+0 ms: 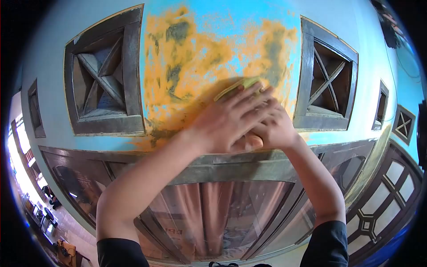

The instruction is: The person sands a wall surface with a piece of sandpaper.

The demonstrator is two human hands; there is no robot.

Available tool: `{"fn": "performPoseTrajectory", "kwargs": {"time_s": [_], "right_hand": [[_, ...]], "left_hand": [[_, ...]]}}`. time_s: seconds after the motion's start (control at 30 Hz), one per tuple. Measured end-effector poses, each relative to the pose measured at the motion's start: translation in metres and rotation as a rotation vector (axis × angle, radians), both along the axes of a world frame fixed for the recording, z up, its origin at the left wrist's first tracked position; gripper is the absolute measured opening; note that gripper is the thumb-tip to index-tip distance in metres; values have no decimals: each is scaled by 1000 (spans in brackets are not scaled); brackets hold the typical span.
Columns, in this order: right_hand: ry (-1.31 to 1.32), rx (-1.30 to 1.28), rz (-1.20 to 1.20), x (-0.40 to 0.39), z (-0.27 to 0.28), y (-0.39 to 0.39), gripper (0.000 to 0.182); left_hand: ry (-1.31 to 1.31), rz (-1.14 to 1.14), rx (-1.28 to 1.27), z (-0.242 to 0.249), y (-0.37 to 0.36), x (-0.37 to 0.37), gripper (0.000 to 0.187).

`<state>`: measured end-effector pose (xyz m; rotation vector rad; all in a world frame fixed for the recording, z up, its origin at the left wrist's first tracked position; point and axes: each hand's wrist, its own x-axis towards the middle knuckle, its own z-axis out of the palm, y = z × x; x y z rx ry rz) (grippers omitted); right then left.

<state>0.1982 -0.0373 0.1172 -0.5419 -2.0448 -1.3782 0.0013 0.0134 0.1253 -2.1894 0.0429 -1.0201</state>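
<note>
Both hands are raised in front of me against a wall (209, 58) whose light blue paint is worn through to orange and dark patches. My left hand (227, 118) presses on a thin yellow-green sheet that looks like sandpaper (235, 86), its curved edge showing above the fingers. My right hand (275, 124) overlaps the left from the right side, its fingers bent and crossing the left fingers. The hands hide most of the sheet, and slight blur makes it hard to tell which fingers grip it.
Wooden vent frames with crossed bars flank the worn patch, one on the left (104, 80) and one on the right (328, 84). Below the hands runs a wooden beam (213, 171) over glass with pinkish curtains (213, 209). A panelled door (382, 200) stands at the right.
</note>
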Motion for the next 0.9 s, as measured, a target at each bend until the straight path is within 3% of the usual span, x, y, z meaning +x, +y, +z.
{"fn": "performPoseTrajectory", "kwargs": {"time_s": [0.07, 0.17, 0.4, 0.53, 0.63, 0.77, 0.8, 0.9], "right_hand": [[-34, -4, 0, 13, -10, 1, 23], [55, 67, 7, 20, -16, 1, 25], [333, 15, 31, 23, -14, 0, 37], [351, 21, -20, 20, -14, -1, 40], [364, 20, -31, 20, -14, 0, 42], [380, 13, -30, 21, -14, 0, 44], [388, 15, -31, 22, -14, 0, 44], [420, 23, 21, 24, -14, 3, 45]], "left_hand": [[36, 165, 54, 12, 10, 3, 82], [63, 237, 98, 20, 9, 1, 82], [-447, 537, 300, 99, 28, -35, 80], [-273, 513, 247, 64, 15, -19, 84], [-158, 484, 270, 69, 18, -28, 87], [-540, 748, 225, 128, 19, -45, 71], [-562, 561, 444, 135, 53, -48, 87], [-195, 478, 238, 59, 17, -15, 82]]}}
